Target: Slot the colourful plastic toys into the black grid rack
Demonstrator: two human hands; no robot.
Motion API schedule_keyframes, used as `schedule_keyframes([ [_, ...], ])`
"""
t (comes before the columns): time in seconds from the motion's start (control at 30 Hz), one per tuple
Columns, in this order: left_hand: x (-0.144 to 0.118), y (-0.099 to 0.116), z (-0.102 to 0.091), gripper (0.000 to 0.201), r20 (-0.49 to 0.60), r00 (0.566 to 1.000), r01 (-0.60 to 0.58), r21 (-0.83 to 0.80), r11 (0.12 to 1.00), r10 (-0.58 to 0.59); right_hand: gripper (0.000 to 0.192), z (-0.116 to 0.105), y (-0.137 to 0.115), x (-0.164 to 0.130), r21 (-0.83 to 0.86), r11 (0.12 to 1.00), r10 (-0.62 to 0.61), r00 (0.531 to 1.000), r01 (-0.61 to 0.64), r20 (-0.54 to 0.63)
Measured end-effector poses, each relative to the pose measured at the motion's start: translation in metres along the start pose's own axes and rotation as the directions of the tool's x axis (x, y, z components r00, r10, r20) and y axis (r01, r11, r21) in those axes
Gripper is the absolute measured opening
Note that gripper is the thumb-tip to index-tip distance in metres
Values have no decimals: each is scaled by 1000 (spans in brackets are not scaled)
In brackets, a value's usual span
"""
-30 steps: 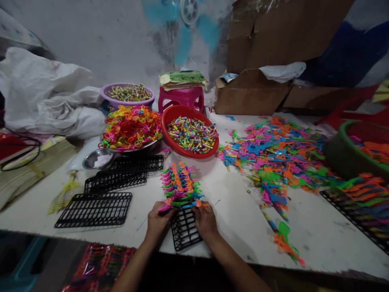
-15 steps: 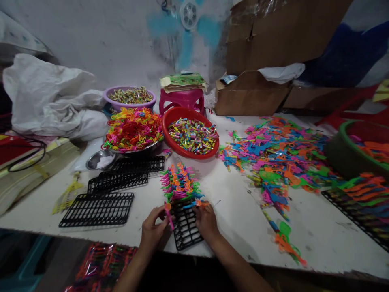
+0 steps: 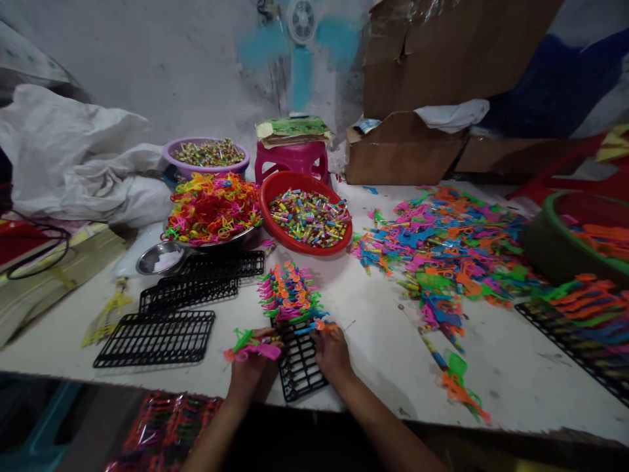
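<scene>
A black plastic grid rack (image 3: 302, 367) lies at the table's front edge, its far part filled with rows of small colourful plastic toys (image 3: 289, 292). At the rack's left side, my left hand (image 3: 248, 370) is closed on a pink and green plastic toy (image 3: 258, 352), which lies crosswise over the fingers. On the right, my right hand (image 3: 334, 354) pinches a blue and orange plastic toy (image 3: 319, 326) over the rack, just in front of the filled rows. The fingertips of both hands are partly hidden.
Black racks (image 3: 157, 337) lie at left beside a metal bowl (image 3: 161, 258). Behind are a heap of bright plastic pieces (image 3: 213, 210), a red basin (image 3: 265, 213) of small tubes and a purple basin (image 3: 170, 154). Loose toys (image 3: 442, 242) spread rightward towards a green tub (image 3: 545, 242).
My left hand has turned, and the toy in it now lies crosswise with pink and green parts showing; before, it stood upright. My right hand has barely moved.
</scene>
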State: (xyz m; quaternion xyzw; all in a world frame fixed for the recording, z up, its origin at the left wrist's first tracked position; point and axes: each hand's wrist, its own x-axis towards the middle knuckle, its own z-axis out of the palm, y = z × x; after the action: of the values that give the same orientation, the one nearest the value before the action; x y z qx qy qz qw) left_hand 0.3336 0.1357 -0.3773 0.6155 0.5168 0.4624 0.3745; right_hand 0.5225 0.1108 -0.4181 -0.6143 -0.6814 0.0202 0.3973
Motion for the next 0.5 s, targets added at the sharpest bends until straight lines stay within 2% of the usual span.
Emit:
schedule_keyframes([
  [0.13, -1, 3, 11, 17, 12, 1000, -12, 114, 993, 11, 20, -1, -1, 0, 12, 1000, -1, 1000, 1, -15],
  [0.3, 0, -1, 21, 21, 24, 1000, -14, 299, 954, 8, 22, -2, -2, 0, 15, 1000, 14, 1000, -14, -5],
  [0.5, 1, -7, 23, 23, -7, 1000, 14, 320, 947, -13, 20, -2, -2, 1, 21, 1000, 16, 1000, -16, 2],
])
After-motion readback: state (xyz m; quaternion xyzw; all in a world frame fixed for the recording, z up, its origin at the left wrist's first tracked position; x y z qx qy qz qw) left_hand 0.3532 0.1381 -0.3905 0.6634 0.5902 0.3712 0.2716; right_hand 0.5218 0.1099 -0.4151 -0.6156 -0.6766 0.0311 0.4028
